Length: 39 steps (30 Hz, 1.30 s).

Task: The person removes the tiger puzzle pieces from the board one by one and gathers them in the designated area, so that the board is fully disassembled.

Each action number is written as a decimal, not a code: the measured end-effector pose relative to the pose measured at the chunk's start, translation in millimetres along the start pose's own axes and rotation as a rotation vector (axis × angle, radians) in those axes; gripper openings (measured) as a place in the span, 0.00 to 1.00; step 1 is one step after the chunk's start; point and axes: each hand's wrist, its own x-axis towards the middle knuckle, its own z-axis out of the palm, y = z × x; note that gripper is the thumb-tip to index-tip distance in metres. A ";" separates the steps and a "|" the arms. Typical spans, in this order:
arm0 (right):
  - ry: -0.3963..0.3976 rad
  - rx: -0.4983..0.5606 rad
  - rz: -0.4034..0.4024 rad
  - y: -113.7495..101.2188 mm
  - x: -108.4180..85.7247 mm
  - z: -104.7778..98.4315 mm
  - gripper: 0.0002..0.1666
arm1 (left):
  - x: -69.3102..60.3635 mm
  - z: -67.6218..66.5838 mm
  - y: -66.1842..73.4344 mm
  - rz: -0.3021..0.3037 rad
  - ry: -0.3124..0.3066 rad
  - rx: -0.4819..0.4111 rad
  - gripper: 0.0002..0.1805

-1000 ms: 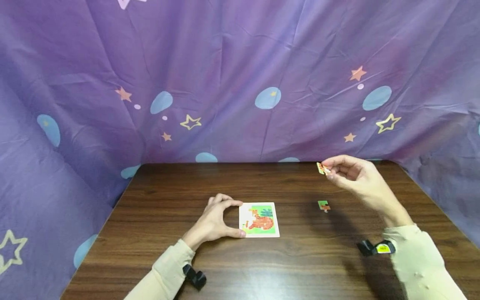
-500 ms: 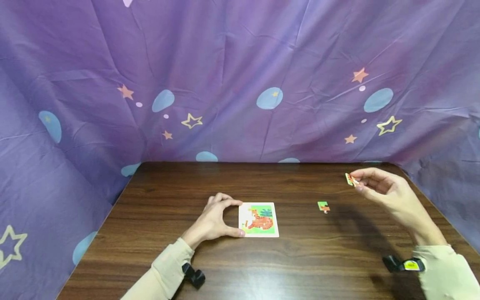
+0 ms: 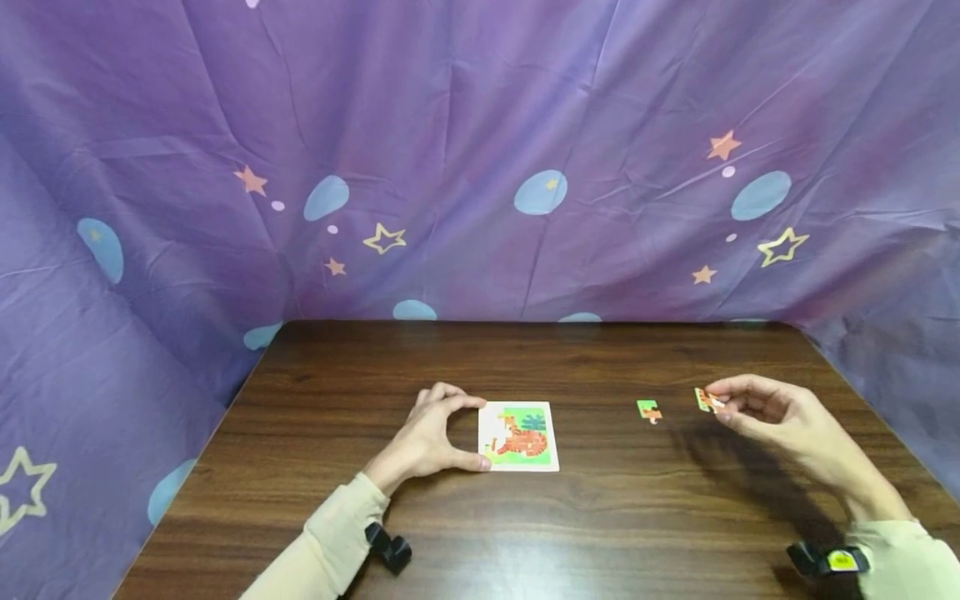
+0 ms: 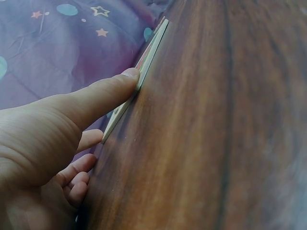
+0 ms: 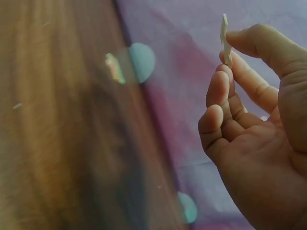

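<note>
one puzzle piece (image 3: 705,401) sits pinched in right fingers (image 3: 741,384); left fingers (image 3: 465,404) grip the puzzle board (image 3: 491,421).

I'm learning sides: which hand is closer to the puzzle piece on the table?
Right hand, just right of the puzzle piece. The left hand is farther away on its left, holding the board.

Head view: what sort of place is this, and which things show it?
Probably a curtained-off indoor workspace: star-printed purple cloth hangs behind a wood-grain table, which bears a jigsaw board.
</note>
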 end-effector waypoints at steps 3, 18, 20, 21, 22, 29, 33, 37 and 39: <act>-0.023 0.018 0.034 8.8 -1.8 5.6 0.17 | 0.5 -0.2 -0.3 0.002 -0.002 0.002 0.51; -0.168 -0.009 -0.027 36.2 -0.3 27.7 0.16 | 0.7 1.5 -1.5 0.001 -0.001 0.006 0.51; -0.170 -0.015 -0.036 35.9 0.8 31.7 0.16 | 1.0 1.2 -1.5 0.005 0.002 0.010 0.51; -0.166 -0.021 -0.039 35.6 1.5 33.8 0.16 | 1.3 0.9 -1.4 0.006 0.003 0.012 0.51; -0.163 -0.028 -0.045 35.0 2.1 35.8 0.16 | 1.4 0.7 -1.4 0.008 0.003 0.013 0.51; -0.110 -0.096 -0.057 32.5 5.1 46.9 0.16 | 2.3 0.1 -0.4 0.008 -0.002 0.004 0.51; -0.118 -0.138 -0.098 33.1 6.6 49.8 0.16 | 1.9 -0.8 -0.2 0.008 0.003 -0.004 0.51; -0.133 -0.154 -0.088 33.7 7.8 51.1 0.15 | 1.2 -1.3 -0.3 0.010 0.004 -0.005 0.51; -0.134 -0.162 -0.070 33.6 7.8 51.6 0.14 | 0.9 -1.1 -0.2 0.009 0.002 -0.004 0.51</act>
